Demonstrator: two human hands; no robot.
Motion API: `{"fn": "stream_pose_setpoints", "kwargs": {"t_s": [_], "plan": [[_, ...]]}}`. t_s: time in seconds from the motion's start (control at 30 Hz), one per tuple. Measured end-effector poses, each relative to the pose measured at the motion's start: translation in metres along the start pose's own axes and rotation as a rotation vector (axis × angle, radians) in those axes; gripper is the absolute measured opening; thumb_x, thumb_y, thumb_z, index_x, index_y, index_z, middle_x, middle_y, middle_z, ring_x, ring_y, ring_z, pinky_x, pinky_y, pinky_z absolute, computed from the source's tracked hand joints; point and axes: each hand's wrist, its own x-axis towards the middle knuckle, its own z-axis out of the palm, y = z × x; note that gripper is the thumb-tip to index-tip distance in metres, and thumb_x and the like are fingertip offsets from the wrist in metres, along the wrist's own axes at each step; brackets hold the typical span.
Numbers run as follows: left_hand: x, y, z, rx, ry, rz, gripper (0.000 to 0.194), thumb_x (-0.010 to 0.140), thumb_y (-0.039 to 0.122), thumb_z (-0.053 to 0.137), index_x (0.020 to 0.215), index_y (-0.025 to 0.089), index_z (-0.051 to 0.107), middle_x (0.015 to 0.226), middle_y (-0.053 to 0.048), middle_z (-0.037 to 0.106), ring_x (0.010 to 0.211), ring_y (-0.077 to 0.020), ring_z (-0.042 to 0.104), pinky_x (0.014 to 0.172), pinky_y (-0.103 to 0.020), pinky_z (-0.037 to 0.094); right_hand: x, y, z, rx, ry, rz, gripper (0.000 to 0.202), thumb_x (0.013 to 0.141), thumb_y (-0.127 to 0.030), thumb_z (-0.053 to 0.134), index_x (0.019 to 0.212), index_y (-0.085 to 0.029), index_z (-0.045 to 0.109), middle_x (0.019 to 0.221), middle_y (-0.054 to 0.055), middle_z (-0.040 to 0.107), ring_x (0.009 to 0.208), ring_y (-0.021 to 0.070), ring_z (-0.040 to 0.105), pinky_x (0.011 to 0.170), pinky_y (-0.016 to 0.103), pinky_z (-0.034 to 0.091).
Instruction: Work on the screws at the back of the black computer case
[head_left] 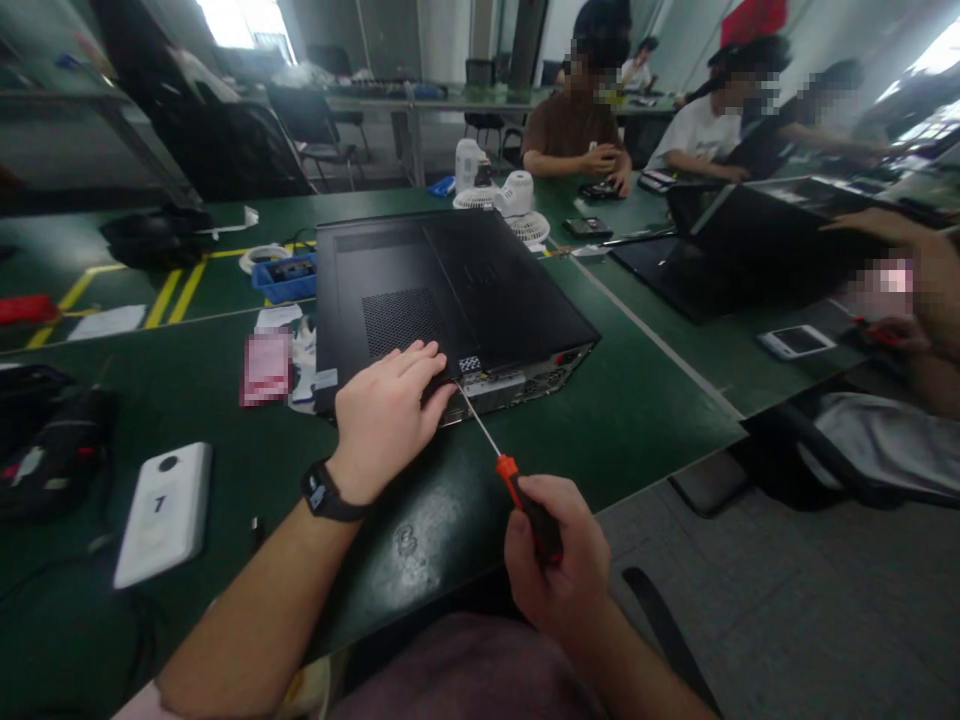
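A black computer case point(480, 270) lies flat on the green table, its perforated vent facing up. My left hand point(390, 400) rests over the case's near edge, fingers lying along the top and the thumb close to the screwdriver's tip. My right hand point(559, 550) is wrapped around the handle of a screwdriver point(507, 468) with an orange and black grip. Its thin metal shaft reaches to the rear edge of the case beside my left thumb. Whatever the tip touches there is too small to make out.
Left of the case are a blue tray point(285, 280) and a white device marked 7 point(166, 510). Small white fans point(517, 200) stand behind it. A phone point(796, 341) lies to the right, near a co-worker's hand point(892, 335). Other people sit across the table.
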Motion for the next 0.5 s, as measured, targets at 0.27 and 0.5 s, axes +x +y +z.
{"fn": "stream_pose_setpoints", "kwargs": {"t_s": [0.27, 0.5], "plan": [[-0.001, -0.002, 0.002, -0.026, -0.016, -0.015, 0.023, 0.097, 0.029, 0.067, 0.117, 0.02, 0.074, 0.136, -0.009, 0.075, 0.128, -0.0275, 0.07, 0.111, -0.045, 0.056, -0.002, -0.009, 0.008, -0.072, -0.007, 0.023, 0.028, 0.093, -0.015, 0.058, 0.12, -0.023, 0.058, 0.099, 0.005, 0.071, 0.084, 0.0188, 0.072, 0.073, 0.032, 0.061], [-0.001, -0.002, 0.003, -0.042, -0.024, -0.033, 0.024, 0.096, 0.029, 0.067, 0.117, 0.02, 0.075, 0.136, -0.01, 0.075, 0.128, -0.0288, 0.07, 0.111, -0.047, 0.056, -0.005, -0.01, 0.012, -0.124, 0.027, 0.023, 0.023, 0.095, -0.018, 0.058, 0.118, -0.022, 0.058, 0.097, 0.005, 0.071, 0.084, 0.0191, 0.072, 0.074, 0.032, 0.06]]}}
